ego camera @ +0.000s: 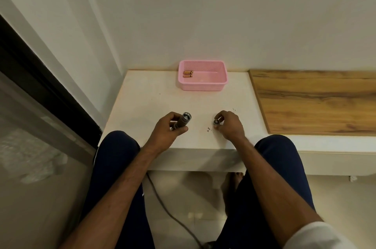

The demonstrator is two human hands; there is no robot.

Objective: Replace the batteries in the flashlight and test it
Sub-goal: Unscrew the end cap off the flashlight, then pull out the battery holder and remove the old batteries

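At lower centre of the frame, the left hand (pixel 167 126) grips the grey flashlight body (pixel 182 121), lens end pointing up-right. Above, copper-coloured batteries (pixel 188 74) lie in the pink basket (pixel 203 84). Right of centre, the right hand (pixel 228 124) pinches a small round cap (pixel 215 122) over the white table (pixel 142 102).

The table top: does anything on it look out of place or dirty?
Only small dark specks lie on the white table, just left of the right hand; what they are is unclear. Nothing else stands out.
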